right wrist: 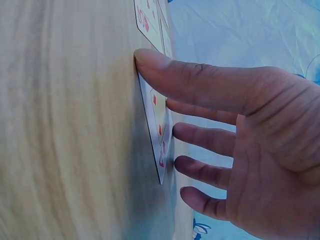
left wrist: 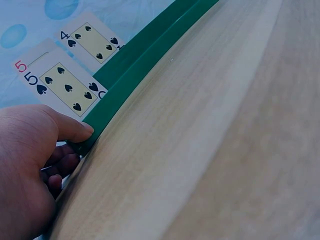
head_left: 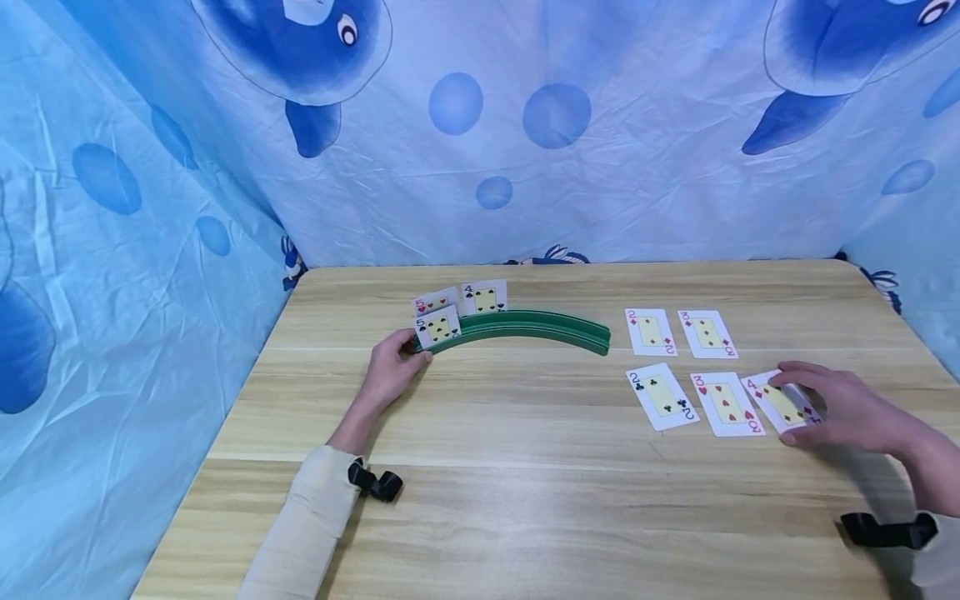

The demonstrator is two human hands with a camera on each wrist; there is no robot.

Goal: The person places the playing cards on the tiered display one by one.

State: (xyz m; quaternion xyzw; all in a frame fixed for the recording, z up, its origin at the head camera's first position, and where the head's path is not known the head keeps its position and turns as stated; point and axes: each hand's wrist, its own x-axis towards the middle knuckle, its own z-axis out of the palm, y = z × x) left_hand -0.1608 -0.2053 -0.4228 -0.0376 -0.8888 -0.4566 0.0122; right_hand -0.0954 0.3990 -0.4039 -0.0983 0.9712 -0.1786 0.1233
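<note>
Since you've got the indices facing you, they're all readable: 4 with diamonds on the card (head_left: 783, 404) at your right hand (head_left: 843, 408), then 3 of hearts (head_left: 726, 403) and 2 of clubs (head_left: 663, 397) heading toward your left. Just beyond those lie the 2 of diamonds (head_left: 651, 332) and 3 of diamonds (head_left: 707, 334). Your thumb and index are at opposite edges of that diamond 4, but I honestly can't tell if you've gripped it. All five have white borders, yellow centre panels and sit face-up on the worktop (head_left: 495, 467).

Your left hand (head_left: 393, 362) pinches one end of a curved, grooved green holder (head_left: 532, 323). Standing beside that hand: 5 of spades (head_left: 438, 328) partly covering a red 5 of hearts (head_left: 438, 300), plus 4 of spades (head_left: 486, 297) slightly farther along, toward your right hand.
</note>
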